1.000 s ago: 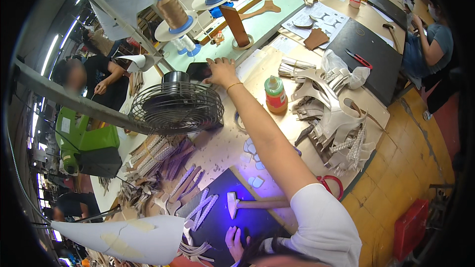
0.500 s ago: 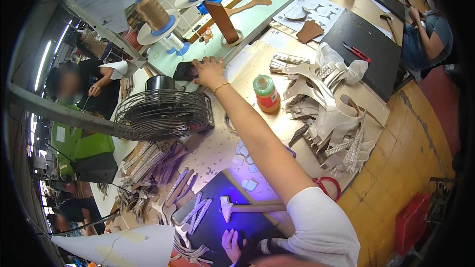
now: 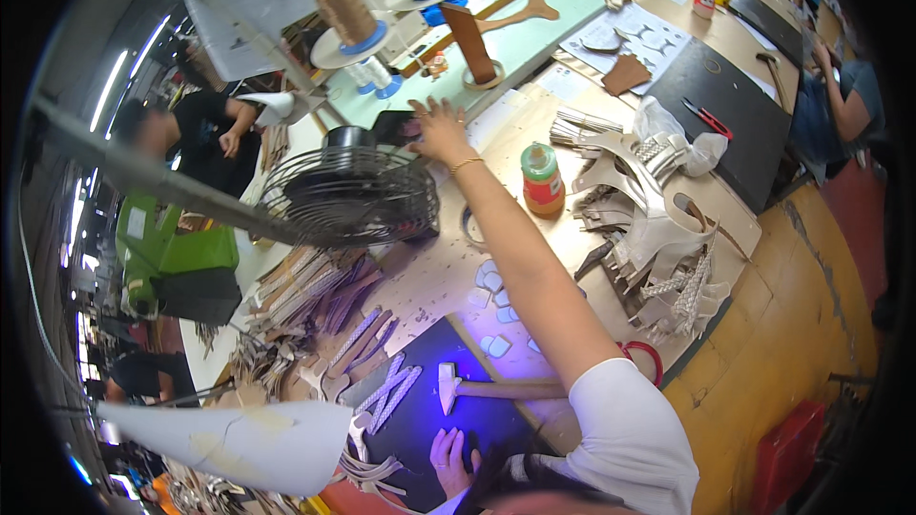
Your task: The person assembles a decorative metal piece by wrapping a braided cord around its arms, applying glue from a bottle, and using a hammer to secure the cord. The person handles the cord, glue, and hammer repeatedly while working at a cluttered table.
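My right hand (image 3: 442, 136) reaches far across the bench with fingers spread. Its fingertips touch the right end of a dark phone-like slab (image 3: 392, 128) behind the fan. Near the lower edge my left hand (image 3: 450, 461) rests on a black mat (image 3: 405, 439), fingers laid out and nothing seen in them; hair hides part of that arm. Just above it a hammer (image 3: 447, 387) lies on the mat, its wooden handle running right under my right arm. Braided light straps (image 3: 389, 391) lie left of the hammer.
A black caged fan (image 3: 329, 198) stands left of my forearm, a green-capped bottle (image 3: 542, 183) right of it. Strap bundles (image 3: 305, 291), small pale pieces (image 3: 494, 345), cut leather parts (image 3: 639, 219) and red-handled scissors (image 3: 647, 360) lie around. A person (image 3: 205, 138) works beyond the fan.
The view has swung, so most things sit further right in it. My right hand stays at the dark slab, fingers now more spread. The left hand stays on the mat.
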`<state>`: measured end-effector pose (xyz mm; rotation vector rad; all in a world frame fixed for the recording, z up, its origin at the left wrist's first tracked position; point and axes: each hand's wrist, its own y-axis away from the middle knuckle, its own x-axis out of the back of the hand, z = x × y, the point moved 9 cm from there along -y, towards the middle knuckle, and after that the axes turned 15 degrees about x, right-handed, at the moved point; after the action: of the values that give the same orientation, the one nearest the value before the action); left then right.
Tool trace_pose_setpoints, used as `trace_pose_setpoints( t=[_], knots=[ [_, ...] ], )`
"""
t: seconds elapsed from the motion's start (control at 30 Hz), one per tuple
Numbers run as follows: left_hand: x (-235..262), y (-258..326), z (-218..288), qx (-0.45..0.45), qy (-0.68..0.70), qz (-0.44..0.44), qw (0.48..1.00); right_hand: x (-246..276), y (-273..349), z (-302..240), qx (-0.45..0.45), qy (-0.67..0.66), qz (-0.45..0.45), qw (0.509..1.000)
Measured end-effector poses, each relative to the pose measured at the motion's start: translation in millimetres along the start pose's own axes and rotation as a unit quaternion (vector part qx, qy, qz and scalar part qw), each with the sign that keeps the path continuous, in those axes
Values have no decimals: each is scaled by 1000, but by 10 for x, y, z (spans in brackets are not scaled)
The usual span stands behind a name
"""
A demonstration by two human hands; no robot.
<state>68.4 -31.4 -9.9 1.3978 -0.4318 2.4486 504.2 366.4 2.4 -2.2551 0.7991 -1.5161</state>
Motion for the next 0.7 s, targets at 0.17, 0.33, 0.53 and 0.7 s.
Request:
trace_pose_setpoints(
  t=[0.17, 0.33, 0.53, 0.7],
  knots=[
    [24, -25, 89, 1, 10, 4, 1000, 114, 110, 55, 32, -42, 74, 996],
    [55, -53, 138, -4, 26, 12, 1000, 331, 177, 30, 38, -62, 92, 993],
    [114, -86, 184, -3, 58, 38, 998, 295, 365, 166, 32, -204, 133, 969],
    [186, -56, 134, 47, 142, 30, 988, 441, 626, 145, 119, -143, 75, 980]
  ],
)
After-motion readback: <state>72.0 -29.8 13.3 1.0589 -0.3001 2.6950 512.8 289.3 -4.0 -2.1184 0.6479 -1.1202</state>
